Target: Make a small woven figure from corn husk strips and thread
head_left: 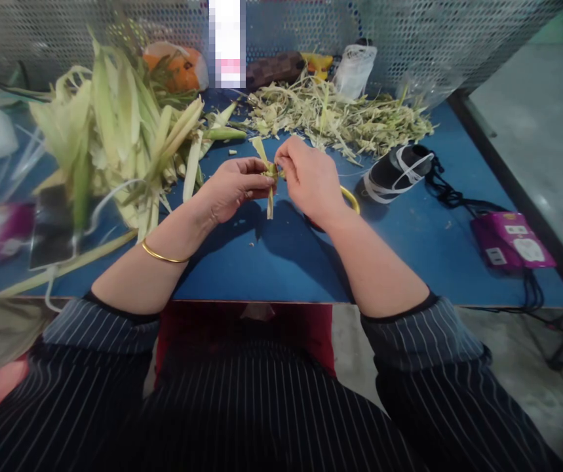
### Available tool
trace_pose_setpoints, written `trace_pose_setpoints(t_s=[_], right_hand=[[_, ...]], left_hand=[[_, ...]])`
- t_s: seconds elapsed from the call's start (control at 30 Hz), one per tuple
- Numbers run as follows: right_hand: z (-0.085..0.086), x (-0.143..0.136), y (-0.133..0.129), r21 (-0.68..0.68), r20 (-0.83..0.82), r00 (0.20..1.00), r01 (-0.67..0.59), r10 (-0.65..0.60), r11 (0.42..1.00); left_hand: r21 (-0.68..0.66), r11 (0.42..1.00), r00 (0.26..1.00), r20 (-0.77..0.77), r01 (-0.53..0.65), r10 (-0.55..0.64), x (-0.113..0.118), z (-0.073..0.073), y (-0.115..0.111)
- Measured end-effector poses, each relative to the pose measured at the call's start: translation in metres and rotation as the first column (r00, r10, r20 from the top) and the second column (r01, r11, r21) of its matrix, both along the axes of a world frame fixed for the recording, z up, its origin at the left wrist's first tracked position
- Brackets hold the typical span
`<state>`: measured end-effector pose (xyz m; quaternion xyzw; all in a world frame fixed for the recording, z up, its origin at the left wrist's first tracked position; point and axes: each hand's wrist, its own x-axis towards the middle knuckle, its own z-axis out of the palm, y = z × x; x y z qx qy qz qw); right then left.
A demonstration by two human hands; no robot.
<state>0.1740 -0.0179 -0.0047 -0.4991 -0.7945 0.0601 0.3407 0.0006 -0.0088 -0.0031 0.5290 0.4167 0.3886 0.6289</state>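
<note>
My left hand pinches a small folded piece of corn husk between thumb and fingers. One pale strip of it sticks up above the fingertips and a shorter end hangs below. Close against its right side, my right hand is closed in a pinch; what lies between those fingertips is too small to make out. A thin thread shows just right of that hand, towards a black cylinder with white cord around it. Partly hidden beneath my right wrist is a yellow loop-shaped handle.
Long corn husks are heaped at the left, beside a phone with a white cable. Shredded husk piles along the back near a mesh panel. A purple packet lies right on the blue table.
</note>
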Motion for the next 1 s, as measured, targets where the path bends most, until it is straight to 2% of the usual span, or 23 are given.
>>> trace_pose_setpoints(t_s=[0.2,0.37,0.43,0.53,0.6,0.67,0.77,0.83,0.9,1.0], right_hand=[[-0.004,0.003,0.004,-0.074,-0.070,0.997,-0.017,0.012,0.997],[0.000,0.007,0.011,-0.229,-0.245,0.968,-0.110,0.052,0.967],[0.004,0.009,0.011,-0.320,-0.348,0.934,-0.192,0.074,0.928],[0.009,0.012,0.008,-0.465,-0.536,0.844,-0.324,0.029,0.824],[0.010,0.013,0.007,-0.512,-0.628,0.777,-0.386,-0.028,0.767],[0.008,0.011,0.008,-0.524,-0.666,0.743,-0.407,-0.062,0.748],[0.004,0.006,0.009,-0.506,-0.666,0.743,-0.386,-0.066,0.771],[0.002,0.001,0.007,-0.465,-0.635,0.771,-0.341,-0.040,0.817],[0.001,-0.003,0.004,-0.394,-0.555,0.832,-0.263,0.000,0.881],[0.001,-0.008,-0.003,-0.232,-0.346,0.937,-0.136,0.048,0.963]], left_hand=[[0.121,0.989,0.992,-0.079,-0.085,0.095,0.003,0.000,-0.003],[0.138,0.990,0.993,-0.116,-0.013,0.029,0.001,0.004,-0.004],[0.105,0.993,0.994,-0.104,0.050,-0.039,-0.001,0.006,-0.005],[0.031,0.992,0.992,-0.042,0.123,-0.122,-0.004,0.007,-0.003],[-0.002,0.992,0.992,0.015,0.126,-0.126,-0.006,0.005,-0.001],[-0.014,0.996,0.994,0.065,0.089,-0.088,-0.006,0.003,0.003],[-0.002,1.000,0.995,0.099,-0.003,0.003,-0.005,-0.001,0.006],[0.029,0.997,0.993,0.096,-0.071,0.068,-0.003,-0.002,0.007],[0.078,0.987,0.987,0.080,-0.142,0.136,-0.001,-0.003,0.007],[0.155,0.959,0.972,0.040,-0.236,0.232,0.001,-0.004,0.008]])
